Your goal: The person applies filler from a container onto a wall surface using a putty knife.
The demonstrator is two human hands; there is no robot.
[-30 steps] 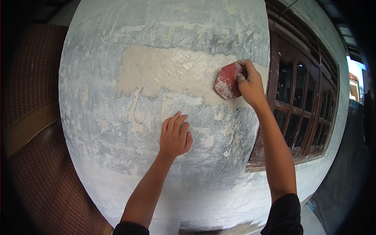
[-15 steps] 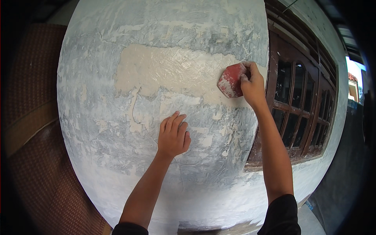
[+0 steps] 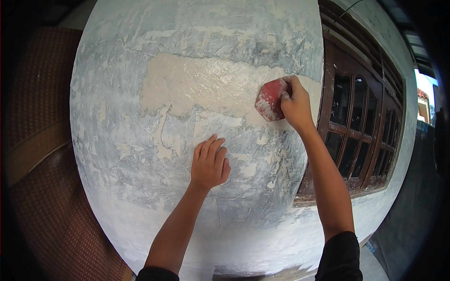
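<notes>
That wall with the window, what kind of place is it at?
Probably the outside of a house, maybe a porch or a side passage. You can see a patchy grey-and-white wall, a brown wooden window with dark panes, and a bit of bright sky at the right.

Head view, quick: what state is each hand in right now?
Left hand: open, holding nothing, fingers slightly bent, in front of the wall.
Right hand: closed, holding the red scraper.

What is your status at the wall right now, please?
Right hand gripping white-smeared red scraper at cream patch. Left hand empty, lower, by grey wall. Brown window beyond patch's right end.
</notes>
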